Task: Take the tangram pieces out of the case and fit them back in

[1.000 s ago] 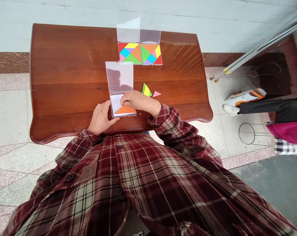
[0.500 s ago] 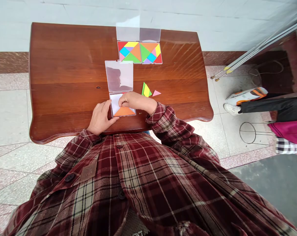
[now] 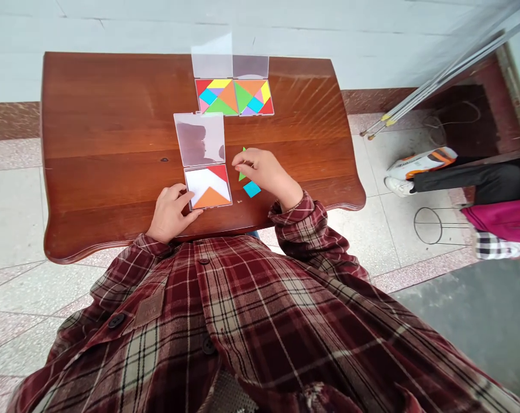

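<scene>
An open clear plastic case (image 3: 199,184) lies on the wooden table (image 3: 105,143). An orange triangle (image 3: 211,198) and a red triangle (image 3: 219,171) sit in its white tray. My left hand (image 3: 170,213) rests against the tray's left edge. My right hand (image 3: 266,173) lies to the right of the case, its fingers curled over loose pieces. A green triangle (image 3: 241,174) shows under the fingertips, and a blue square (image 3: 251,189) lies by the palm. Whether the fingers pinch a piece is hidden.
Two open cases (image 3: 234,96) filled with coloured tangram pieces stand side by side at the table's far edge. A person's leg and shoe (image 3: 418,163) are on the floor at the right, beside a wire stand (image 3: 427,226) and metal rods (image 3: 414,97).
My right hand has left the tray and moved right onto the loose pieces. A red triangle now lies in the tray's upper right, and a blue square has come into view.
</scene>
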The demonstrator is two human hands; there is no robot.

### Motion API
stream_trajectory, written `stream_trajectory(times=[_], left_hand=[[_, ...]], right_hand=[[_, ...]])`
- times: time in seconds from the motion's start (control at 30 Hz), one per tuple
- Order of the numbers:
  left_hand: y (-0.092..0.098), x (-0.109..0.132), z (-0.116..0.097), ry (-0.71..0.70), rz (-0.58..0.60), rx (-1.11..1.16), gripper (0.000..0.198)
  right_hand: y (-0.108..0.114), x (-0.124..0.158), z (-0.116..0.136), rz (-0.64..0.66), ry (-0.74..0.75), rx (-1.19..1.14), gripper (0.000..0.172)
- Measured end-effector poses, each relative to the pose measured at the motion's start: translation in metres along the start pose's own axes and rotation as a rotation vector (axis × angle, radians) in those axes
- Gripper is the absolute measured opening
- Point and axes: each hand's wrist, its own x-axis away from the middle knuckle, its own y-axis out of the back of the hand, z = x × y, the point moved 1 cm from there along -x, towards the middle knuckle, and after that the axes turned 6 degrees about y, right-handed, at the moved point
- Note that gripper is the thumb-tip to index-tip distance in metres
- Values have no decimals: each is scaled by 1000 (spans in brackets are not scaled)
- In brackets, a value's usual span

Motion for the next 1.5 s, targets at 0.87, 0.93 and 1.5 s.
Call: stream_trajectory(times=[0.87, 0.93, 1.5], left_hand=[[3, 2, -2, -40, 13, -51, 35], [3, 1, -3, -42, 8, -51, 36], [-1, 2, 0, -31, -6, -55, 38]], right_hand=[[-10, -14, -27, 76, -580, 427, 37], [-7, -13, -36, 74, -574, 411, 35], [-14, -11, -16, 64, -583, 427, 48]])
